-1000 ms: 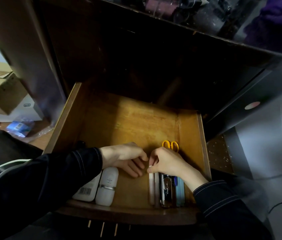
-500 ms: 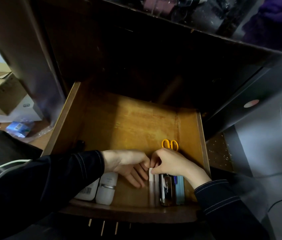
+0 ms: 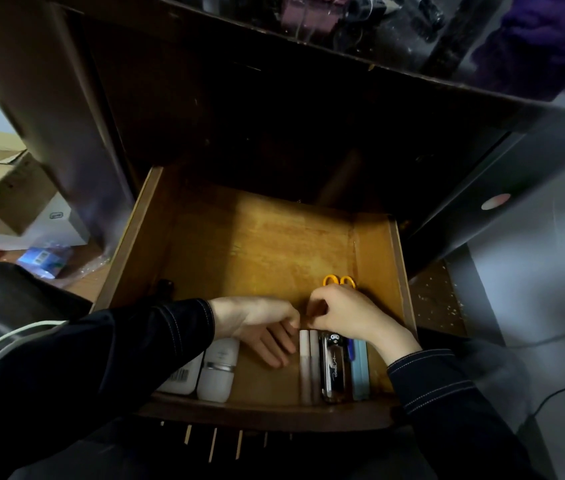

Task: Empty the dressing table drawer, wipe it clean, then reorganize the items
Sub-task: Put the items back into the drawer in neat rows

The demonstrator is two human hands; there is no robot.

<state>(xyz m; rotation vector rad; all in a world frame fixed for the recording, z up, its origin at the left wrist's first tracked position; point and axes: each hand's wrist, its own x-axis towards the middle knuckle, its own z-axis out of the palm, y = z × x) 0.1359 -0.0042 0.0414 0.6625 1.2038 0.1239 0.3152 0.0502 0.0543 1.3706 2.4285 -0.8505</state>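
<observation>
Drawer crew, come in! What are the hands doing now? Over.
Left hand flat beside slim tubes. Right hand curled over their tops, hold unclear. Drawer part filled. Nothing blocking.

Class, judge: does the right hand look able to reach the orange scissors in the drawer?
Probably yes: the orange scissors lie just beyond the right hand, handles exposed, with nothing between them.

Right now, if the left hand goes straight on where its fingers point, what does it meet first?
Probably the left pale tube: the left hand points rightward, and the tube lies just beyond its fingertips.
</observation>
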